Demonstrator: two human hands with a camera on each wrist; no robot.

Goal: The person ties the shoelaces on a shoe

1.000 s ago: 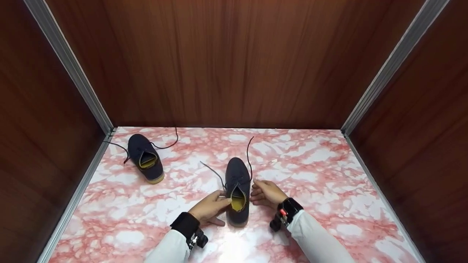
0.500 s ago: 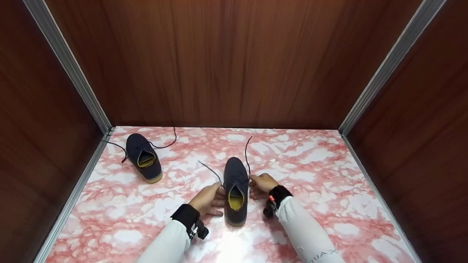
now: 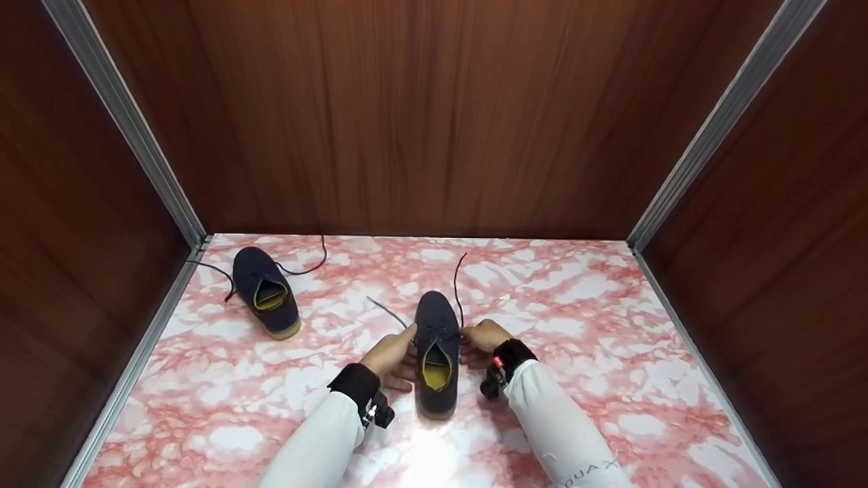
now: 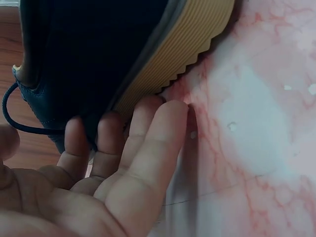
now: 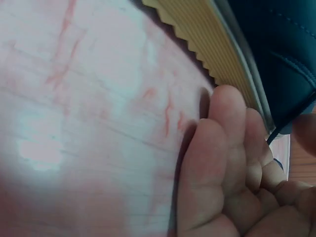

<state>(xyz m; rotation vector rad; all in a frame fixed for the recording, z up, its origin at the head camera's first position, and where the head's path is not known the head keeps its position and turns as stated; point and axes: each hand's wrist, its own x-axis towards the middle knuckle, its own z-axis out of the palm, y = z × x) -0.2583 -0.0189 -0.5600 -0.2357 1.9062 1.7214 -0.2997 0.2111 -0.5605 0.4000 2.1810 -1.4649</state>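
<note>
Flanking the near shoe (image 3: 436, 352) on the bench (image 3: 610, 352), both hands sit at its lace area, one to each side. The left hand (image 3: 390, 354) lies against the shoe's left flank; the left wrist view shows its fingers (image 4: 148, 133) fairly straight, tips touching the ribbed tan sole (image 4: 187, 44), with a loop of lace (image 4: 19, 126) running past the thumb side. Whether thumb and forefinger pinch that lace cannot be told. The right hand (image 3: 483, 335) is curled at the shoe's right flank; the right wrist view shows its fingers (image 5: 222, 148) bent beside the sole, a lace strand (image 5: 291, 118) passing at the fingertips, apparently held, though the pinch itself is hidden.

The shoe's long axis runs near to far, heel towards the person, toe away. Its opening, lined yellow, faces up. Both hands are equally close to it, each at its own lace: the left strand (image 3: 386, 310) trails far-left over the bench, the right strand (image 3: 458, 285) runs almost straight away past the toe.

A second shoe (image 3: 266, 298) lies well apart at far left, laces loose, close to the left wall (image 3: 81, 224). The back wall (image 3: 434, 115) is wood-grain panel.
</note>
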